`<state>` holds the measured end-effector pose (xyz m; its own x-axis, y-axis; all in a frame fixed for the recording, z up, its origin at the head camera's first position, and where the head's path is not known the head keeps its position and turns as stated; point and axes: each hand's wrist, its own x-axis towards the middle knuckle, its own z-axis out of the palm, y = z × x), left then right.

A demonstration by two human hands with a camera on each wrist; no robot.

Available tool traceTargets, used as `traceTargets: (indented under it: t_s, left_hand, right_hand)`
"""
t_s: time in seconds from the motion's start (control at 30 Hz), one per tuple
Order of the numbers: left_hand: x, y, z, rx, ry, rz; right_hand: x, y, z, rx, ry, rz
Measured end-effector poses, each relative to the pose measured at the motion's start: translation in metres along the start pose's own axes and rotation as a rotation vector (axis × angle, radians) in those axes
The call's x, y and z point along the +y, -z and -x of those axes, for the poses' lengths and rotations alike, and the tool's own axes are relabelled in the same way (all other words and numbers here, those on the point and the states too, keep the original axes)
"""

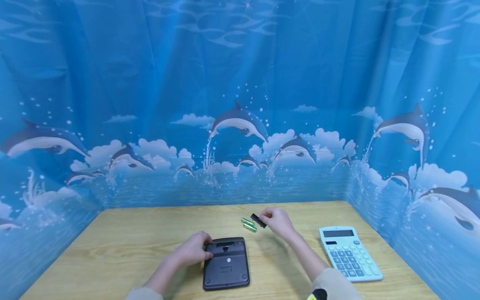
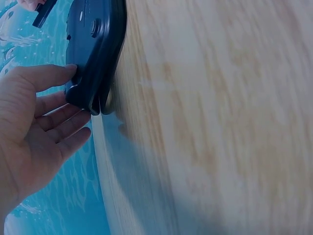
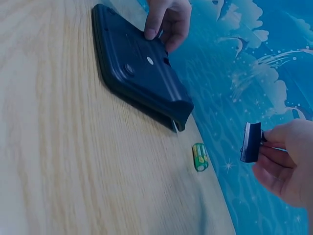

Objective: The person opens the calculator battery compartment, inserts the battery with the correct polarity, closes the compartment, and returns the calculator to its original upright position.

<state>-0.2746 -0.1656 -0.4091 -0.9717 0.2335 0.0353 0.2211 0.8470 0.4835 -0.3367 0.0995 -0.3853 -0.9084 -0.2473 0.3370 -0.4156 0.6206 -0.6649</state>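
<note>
A black calculator (image 1: 226, 273) lies face down on the table, its battery compartment (image 1: 225, 245) uncovered at the far end. My left hand (image 1: 195, 249) grips its left edge, thumb on the back and fingers along the side, as the left wrist view shows. My right hand (image 1: 279, 223) pinches a small black battery cover (image 3: 251, 142) between thumb and fingers, held up off the table. Just left of the cover, two green batteries (image 1: 249, 228) lie side by side on the table; the right wrist view shows one battery (image 3: 200, 157) end-on beyond the calculator.
A light-blue calculator (image 1: 350, 253) lies face up on the right side of the wooden table (image 1: 123, 241). Behind the table and along its sides hangs a blue curtain (image 1: 240, 75) printed with dolphins.
</note>
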Motion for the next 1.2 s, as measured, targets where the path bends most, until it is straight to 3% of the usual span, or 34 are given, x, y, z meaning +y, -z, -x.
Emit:
traceTargets:
  t_s: [0.4,0.73,1.2]
  left_hand:
    - [-0.001,0.000,0.000,-0.001,-0.029,-0.004]
    - [-0.002,-0.001,0.000,-0.017,-0.031,0.007]
    - [-0.003,-0.003,-0.002,-0.020,-0.019,-0.002]
  right_hand:
    - [0.017,0.006,0.006,-0.045,0.078,0.260]
    - [0.038,0.002,0.010,0.013,0.173,0.497]
    - [0.047,-0.003,0.013,0.012,0.238,0.597]
